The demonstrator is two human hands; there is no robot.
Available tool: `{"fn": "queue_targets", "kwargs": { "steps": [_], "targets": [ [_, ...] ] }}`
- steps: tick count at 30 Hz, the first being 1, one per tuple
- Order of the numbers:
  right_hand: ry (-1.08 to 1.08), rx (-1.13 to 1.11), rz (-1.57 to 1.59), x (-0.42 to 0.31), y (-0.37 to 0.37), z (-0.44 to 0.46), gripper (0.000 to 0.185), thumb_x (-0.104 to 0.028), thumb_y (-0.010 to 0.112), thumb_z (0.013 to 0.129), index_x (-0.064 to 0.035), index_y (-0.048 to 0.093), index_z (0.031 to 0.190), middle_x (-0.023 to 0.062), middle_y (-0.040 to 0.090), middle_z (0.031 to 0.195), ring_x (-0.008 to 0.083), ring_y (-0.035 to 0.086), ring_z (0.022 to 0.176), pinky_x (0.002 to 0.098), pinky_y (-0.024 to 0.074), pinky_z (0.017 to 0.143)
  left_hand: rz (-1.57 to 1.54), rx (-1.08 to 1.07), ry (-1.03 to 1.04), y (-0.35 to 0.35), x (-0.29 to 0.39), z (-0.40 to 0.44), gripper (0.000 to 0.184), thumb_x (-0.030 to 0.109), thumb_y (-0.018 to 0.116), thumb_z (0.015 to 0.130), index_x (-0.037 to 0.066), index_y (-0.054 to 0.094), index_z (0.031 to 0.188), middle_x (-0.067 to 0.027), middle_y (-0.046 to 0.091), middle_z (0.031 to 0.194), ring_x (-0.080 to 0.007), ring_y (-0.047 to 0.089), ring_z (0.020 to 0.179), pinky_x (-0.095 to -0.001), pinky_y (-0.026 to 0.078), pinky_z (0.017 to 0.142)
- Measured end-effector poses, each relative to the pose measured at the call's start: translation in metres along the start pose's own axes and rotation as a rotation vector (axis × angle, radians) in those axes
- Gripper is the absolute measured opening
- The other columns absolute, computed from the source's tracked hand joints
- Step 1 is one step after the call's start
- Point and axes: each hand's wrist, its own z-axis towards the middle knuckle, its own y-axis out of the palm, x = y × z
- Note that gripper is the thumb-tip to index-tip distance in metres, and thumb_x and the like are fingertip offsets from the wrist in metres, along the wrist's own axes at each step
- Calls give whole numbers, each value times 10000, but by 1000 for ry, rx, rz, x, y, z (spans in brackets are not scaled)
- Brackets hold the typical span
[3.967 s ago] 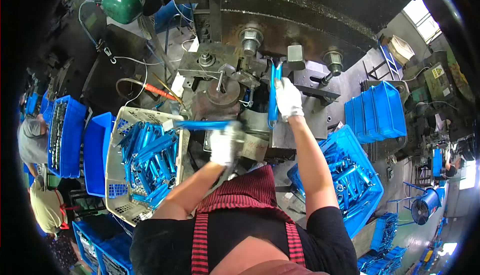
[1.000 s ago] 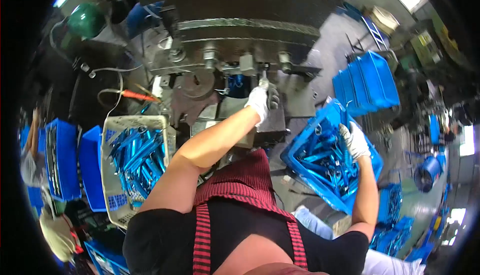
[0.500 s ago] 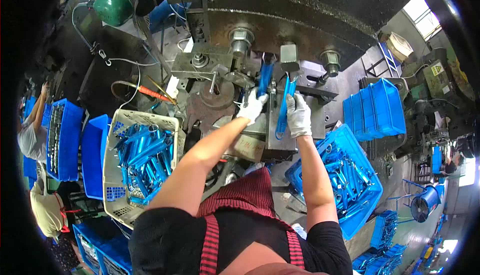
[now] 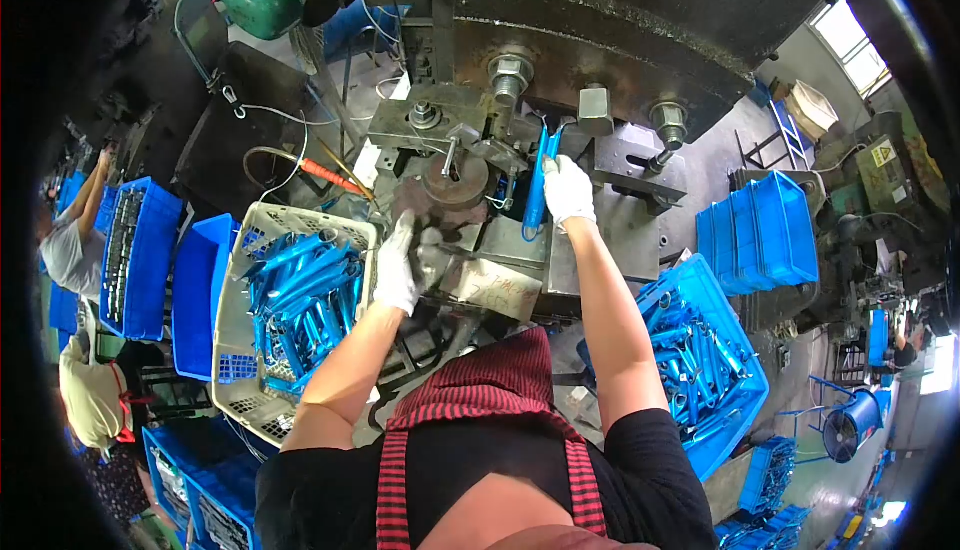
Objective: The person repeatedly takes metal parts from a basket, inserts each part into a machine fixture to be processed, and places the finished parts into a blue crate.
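Above both hands looms a massive dark metal press (image 4: 610, 30), its underside fitted with large bolts. Left of the left hand is a cream perforated plastic basket (image 4: 225, 350); below and to the right of the right hand sits a bright blue plastic crate (image 4: 755, 350). Each is heaped with long blue metal parts. Farther right of that hand is a stack of blue bins (image 4: 760, 235), and well off to the left is a person in a grey top (image 4: 75, 255). Up and left of the left hand are a green rounded shade (image 4: 262, 2) and an orange-red handle (image 4: 330, 176). The right hand (image 4: 567, 192), in a white glove, pinches a long, shiny blue metal piece (image 4: 533, 212) along its side, the forked far end at the tooling below the press. The step in hand looks like lining that piece up there; it calls for a steady grip, fingers well back from the press. The white-gloved left hand (image 4: 395, 268) has loosely spread, partly blurred fingers, just beside the basket's rim, with no part seen in it. Between the hands, a pale block (image 4: 492, 288) bears reddish handwriting too unclear to read; far right, a yellow triangular warning label (image 4: 883, 155) shows.
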Motion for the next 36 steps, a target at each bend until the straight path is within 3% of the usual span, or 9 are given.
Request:
{"fn": "queue_targets", "kwargs": {
  "steps": [6,13,18,20,21,27,30,34,36],
  "targets": [
    [-74,-51,-113,2,-5,11,393,-357,429,859,-13,610,794,221,593,842,385,549,842,442,417,726,6,-262,-232,31,22,61,372,462,353,902,113,483,919,-7,492,676,-78,408,483,-186,277,375],
    [15,-203,-300,3,-6,29,358,-349,465,838,-38,633,891,185,605,943,348,562,921,406,444,791,113,-323,-278,105,-14,53,293,401,441,890,183,453,695,59,407,517,-58,328,360,-194,244,311],
    [112,156,101,52,-55,-27,337,-289,524,796,-35,604,1003,160,609,997,294,568,959,350,431,843,73,-438,-447,143,-95,55,310,454,457,870,197,447,699,64,404,517,-70,354,376,-216,278,332],
    [78,148,-55,117,-92,-61,331,-285,524,795,-29,611,985,160,613,979,298,576,933,351,435,833,194,-171,-420,151,-138,60,315,458,450,871,186,457,712,53,417,543,-74,353,400,-230,271,348],
    [161,112,-96,145,-114,-85,322,-288,523,794,-29,619,959,165,615,960,300,581,915,356,438,821,-141,-244,-670,140,-157,73,312,444,433,881,165,466,744,40,431,573,-80,347,415,-228,256,353],
    [568,-106,-522,211,-185,-212,281,-258,486,779,-39,648,848,184,615,894,331,589,847,403,457,755,120,-174,-465,134,-176,72,289,461,417,883,199,458,769,30,441,578,-93,367,416,-224,256,354],
    [527,-394,-660,254,-137,-254,224,-156,456,761,-43,650,759,168,629,829,342,609,752,419,481,683,129,-176,-473,139,-168,65,271,434,402,896,214,437,743,40,430,561,-91,365,405,-220,254,349],
    [-44,-618,-766,252,-77,-240,147,-127,467,773,-29,574,796,179,601,671,327,612,642,438,476,608,141,-242,-448,130,-173,73,306,463,408,887,189,451,756,41,428,551,-85,366,400,-217,267,345],
    [66,-317,-829,287,-52,-226,127,-151,464,799,-86,561,851,142,596,705,301,588,654,425,428,547,219,-214,-424,134,-166,66,359,494,411,877,156,471,769,38,435,545,-88,379,405,-222,281,353]
  ]
}}
